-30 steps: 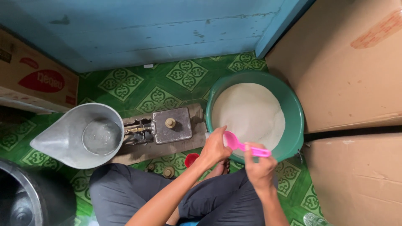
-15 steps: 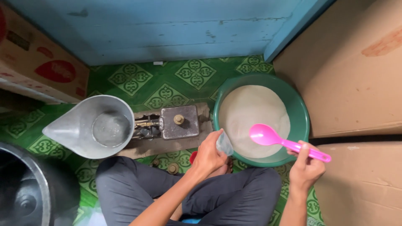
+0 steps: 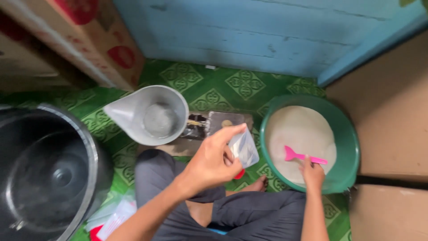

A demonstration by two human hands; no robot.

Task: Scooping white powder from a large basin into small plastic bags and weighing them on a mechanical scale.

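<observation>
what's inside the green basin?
The green basin holds a mound of white powder. The right hand dips a pink scoop into it. The basin's bottom is covered by powder.

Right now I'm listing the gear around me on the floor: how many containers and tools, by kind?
Green basin of white powder: 1
Grey scale scoop pan: 1
Dark metal pot: 1
Pink scoop, in right hand: 1
Small clear bag, in left hand: 1
Total: 5
</observation>
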